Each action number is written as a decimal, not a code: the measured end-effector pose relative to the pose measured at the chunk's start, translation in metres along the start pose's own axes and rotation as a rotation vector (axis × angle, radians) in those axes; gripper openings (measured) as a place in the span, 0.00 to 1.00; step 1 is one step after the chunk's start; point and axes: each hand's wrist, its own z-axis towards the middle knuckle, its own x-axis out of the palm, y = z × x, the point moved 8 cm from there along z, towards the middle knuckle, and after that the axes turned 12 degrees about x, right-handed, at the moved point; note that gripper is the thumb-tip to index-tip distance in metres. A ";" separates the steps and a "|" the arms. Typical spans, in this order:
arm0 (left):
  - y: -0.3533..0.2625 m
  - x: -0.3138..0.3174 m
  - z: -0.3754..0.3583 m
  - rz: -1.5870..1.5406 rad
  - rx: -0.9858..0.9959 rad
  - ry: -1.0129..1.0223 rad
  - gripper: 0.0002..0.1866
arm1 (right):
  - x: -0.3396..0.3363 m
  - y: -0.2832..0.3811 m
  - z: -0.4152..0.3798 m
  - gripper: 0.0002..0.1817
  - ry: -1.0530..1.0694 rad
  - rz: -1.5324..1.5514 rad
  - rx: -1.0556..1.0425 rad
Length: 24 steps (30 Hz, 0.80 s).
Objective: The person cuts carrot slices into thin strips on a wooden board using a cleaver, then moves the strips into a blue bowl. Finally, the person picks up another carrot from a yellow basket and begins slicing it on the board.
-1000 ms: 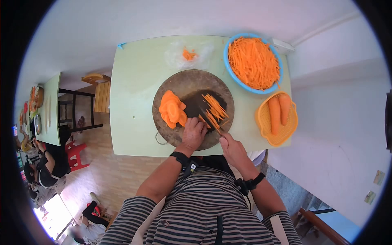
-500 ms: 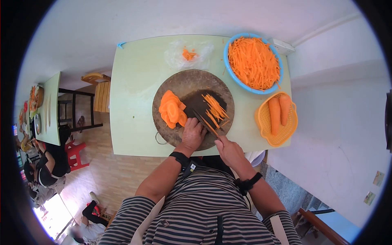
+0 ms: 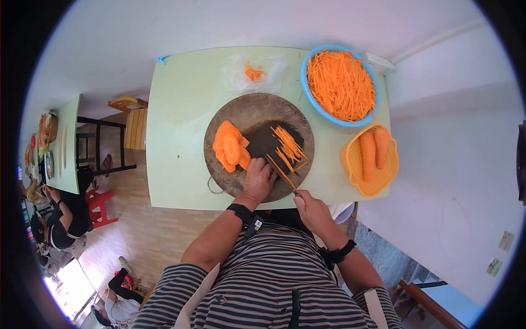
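My right hand (image 3: pixel 313 210) is closed around the handle of a knife (image 3: pixel 281 172), whose blade points up and left over the round chopping board (image 3: pixel 230 113). Beside the blade, my left hand (image 3: pixel 259 179) rests on the board with its fingers curled down; whatever lies under them is hidden. A pile of carrot slices (image 3: pixel 230 147) sits on the board just above and left of that hand. Thin carrot strips (image 3: pixel 288 143) lie to the right of the blade, a few of them close to it.
Shredded carrot fills a blue basin (image 3: pixel 307 98) at the table's back right. Below it, a yellow basket (image 3: pixel 353 179) holds two whole carrots (image 3: pixel 369 153). A clear plastic bag (image 3: pixel 235 79) with carrot scraps lies behind the board. People sit at far left, near a red stool (image 3: pixel 100 205).
My right hand has moved slightly right and toward me, and the knife has come with it, away from my left fingers. My left hand stays in place.
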 end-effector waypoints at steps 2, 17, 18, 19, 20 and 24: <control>0.000 0.000 0.001 -0.004 -0.003 0.004 0.10 | -0.002 0.003 -0.002 0.18 0.005 0.000 0.002; 0.003 0.001 -0.002 -0.030 0.007 -0.039 0.09 | -0.009 0.015 0.025 0.20 -0.108 0.169 -0.054; 0.002 0.003 -0.002 -0.029 0.002 -0.035 0.09 | -0.011 0.013 0.020 0.20 -0.110 0.166 -0.049; 0.002 0.004 -0.002 -0.034 0.003 -0.036 0.09 | -0.007 0.009 0.017 0.20 -0.068 0.112 -0.023; 0.002 0.005 -0.002 -0.019 -0.001 -0.024 0.10 | -0.002 0.006 0.014 0.20 -0.024 0.059 -0.001; 0.002 0.002 -0.001 -0.010 -0.012 0.022 0.11 | 0.004 0.002 0.004 0.20 0.011 0.041 0.011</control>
